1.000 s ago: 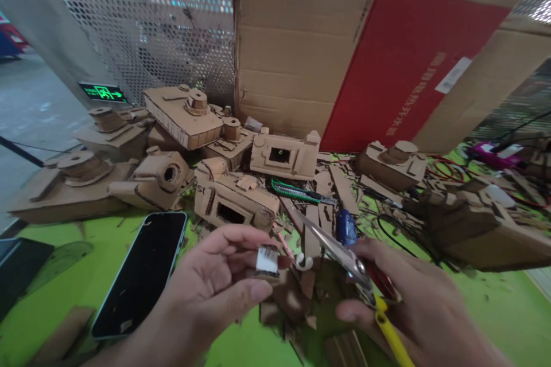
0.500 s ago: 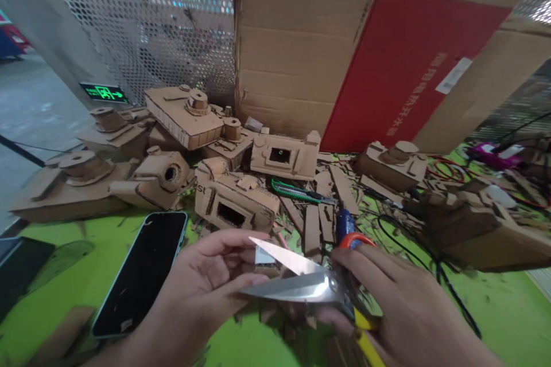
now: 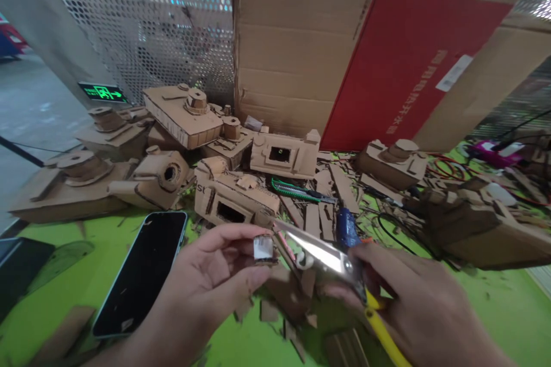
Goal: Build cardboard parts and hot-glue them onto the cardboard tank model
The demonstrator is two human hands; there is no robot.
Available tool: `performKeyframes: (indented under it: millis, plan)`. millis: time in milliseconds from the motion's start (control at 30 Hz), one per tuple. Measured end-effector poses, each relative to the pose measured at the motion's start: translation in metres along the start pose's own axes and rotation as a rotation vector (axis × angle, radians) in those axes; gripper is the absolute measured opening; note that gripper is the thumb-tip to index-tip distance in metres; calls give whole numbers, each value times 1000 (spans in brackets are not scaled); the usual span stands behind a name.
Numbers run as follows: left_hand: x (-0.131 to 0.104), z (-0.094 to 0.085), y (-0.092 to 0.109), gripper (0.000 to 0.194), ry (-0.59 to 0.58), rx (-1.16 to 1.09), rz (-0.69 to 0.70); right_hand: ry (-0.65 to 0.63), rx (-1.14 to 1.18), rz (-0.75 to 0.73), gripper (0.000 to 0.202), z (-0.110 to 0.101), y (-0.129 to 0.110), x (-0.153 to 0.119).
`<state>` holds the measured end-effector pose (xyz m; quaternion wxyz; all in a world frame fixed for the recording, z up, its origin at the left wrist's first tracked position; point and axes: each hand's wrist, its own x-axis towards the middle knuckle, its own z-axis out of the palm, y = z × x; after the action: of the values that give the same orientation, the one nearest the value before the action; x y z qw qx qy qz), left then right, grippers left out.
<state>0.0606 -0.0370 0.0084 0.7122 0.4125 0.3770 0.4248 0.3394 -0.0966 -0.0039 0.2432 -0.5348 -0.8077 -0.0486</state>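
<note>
Between the thumb and fingers of my left hand (image 3: 202, 281) is a small piece of cardboard (image 3: 263, 248) with a whitish face. My right hand (image 3: 404, 292) grips a pair of scissors (image 3: 329, 255) by its yellow and orange handles. The blades are nearly closed and point up and left, just right of the cardboard piece and apart from it. Behind my hands lies a cardboard model (image 3: 235, 198) with a rectangular opening. A green utility knife (image 3: 297, 189) rests beyond it, and a blue tool (image 3: 346, 226) is partly hidden behind my right hand.
A phone (image 3: 144, 269) lies left of my left hand. Several cardboard models (image 3: 185, 117) are stacked at the back left, with another (image 3: 392, 163) at the right. Cardboard scraps litter the green table (image 3: 232, 344). A black cable (image 3: 394, 229) runs at the right.
The scissors have gone from open around the cardboard piece to nearly closed, and have drawn back to the right and tilted upward. My left hand has barely moved.
</note>
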Motion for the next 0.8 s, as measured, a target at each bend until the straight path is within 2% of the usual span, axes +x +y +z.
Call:
performKeyframes:
  millis: [100,233,367,467,567,667,800]
  plan:
    - [0,0,0,28,17,13,11,-61,20,58,36,-1,4,0]
    - [-1,0,0,29,11,4,4,-156,84,59,39,-6,1,2]
    - [-1,0,-1,33,-10,-47,18,-191,103,23,44,-9,-8,8]
    - [0,2,0,26,-1,-41,99,-210,85,-16,42,-8,-8,11]
    - [0,4,1,27,6,-8,117,-227,72,-33,32,-4,-5,9]
    - [1,4,1,31,16,12,123,-184,45,-39,24,0,-4,7]
    - [2,1,-1,36,15,34,90,-111,19,-78,23,3,-5,5]
